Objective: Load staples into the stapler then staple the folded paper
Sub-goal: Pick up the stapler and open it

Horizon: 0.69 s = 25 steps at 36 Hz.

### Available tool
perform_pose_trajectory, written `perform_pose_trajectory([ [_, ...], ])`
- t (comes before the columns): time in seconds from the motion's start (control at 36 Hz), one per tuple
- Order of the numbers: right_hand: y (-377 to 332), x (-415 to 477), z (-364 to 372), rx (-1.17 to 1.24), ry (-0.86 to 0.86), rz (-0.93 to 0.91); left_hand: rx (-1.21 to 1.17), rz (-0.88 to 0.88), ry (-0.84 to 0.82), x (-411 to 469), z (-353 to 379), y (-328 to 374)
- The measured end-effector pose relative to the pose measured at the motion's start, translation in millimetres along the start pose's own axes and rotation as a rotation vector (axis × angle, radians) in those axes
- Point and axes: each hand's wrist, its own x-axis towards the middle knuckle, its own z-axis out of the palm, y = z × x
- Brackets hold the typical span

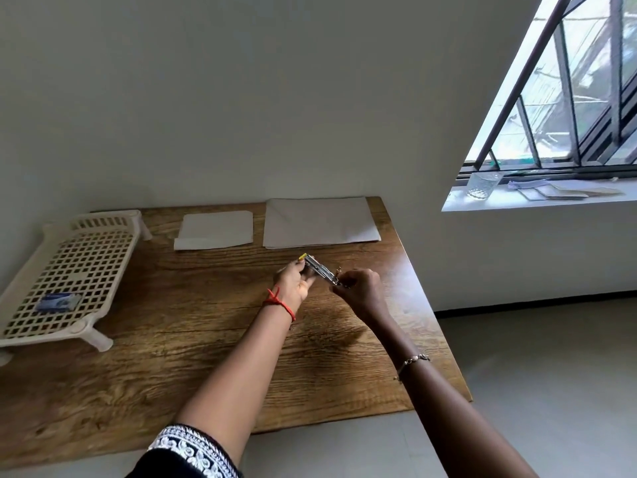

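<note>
The stapler (319, 270) is held in the air just above the wooden table (206, 357), towards its far right part, and does not appear to touch the surface. It lies slanted, with a yellow tip at its far-left end and bare metal along its length. Whether its magazine stands open is too small to tell.

The left hand (293, 284) holds the far end, palm turned up, fingers curled round the body. The right hand (362, 291) meets the near end with its fingers bent tight and pinched at the metal. What exactly sits between those fingertips cannot be made out.

The left wrist carries a red thread (280, 305), the right forearm a thin bracelet (413, 361). A black sleeve with white embroidery (193, 450) shows at the lower edge.

The folded paper (215, 230) lies flat beyond the hands, near the table's far edge, well apart from the stapler. Just to its right lies a larger stack of white sheets (320, 222), its near edge close to the stapler's tip.

At the table's left end stands a cream lattice rack (79, 257) on short legs. A small blue box (58, 301) rests on its near part, label unreadable.

To the right, on the window sill (517, 203), stand a clear glass (482, 185) and some loose papers (568, 191).
</note>
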Motion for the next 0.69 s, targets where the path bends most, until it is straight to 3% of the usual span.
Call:
perform_pose_trajectory([
  [0.28,10.8,-1.4,13.7,-0.085,-0.112,0.087,0.213,0.158,0.175,-3.2,-17.5,-6.5],
  [0.44,14.4,3.3,17.4,-0.137,-0.117,0.068,0.605,0.346,0.3,-0.5,-21.3,-7.0],
  [0.69,16.1,5.9,16.6,-0.214,-0.163,0.066,0.92,0.481,0.283,-0.6,-28.4,-6.2],
])
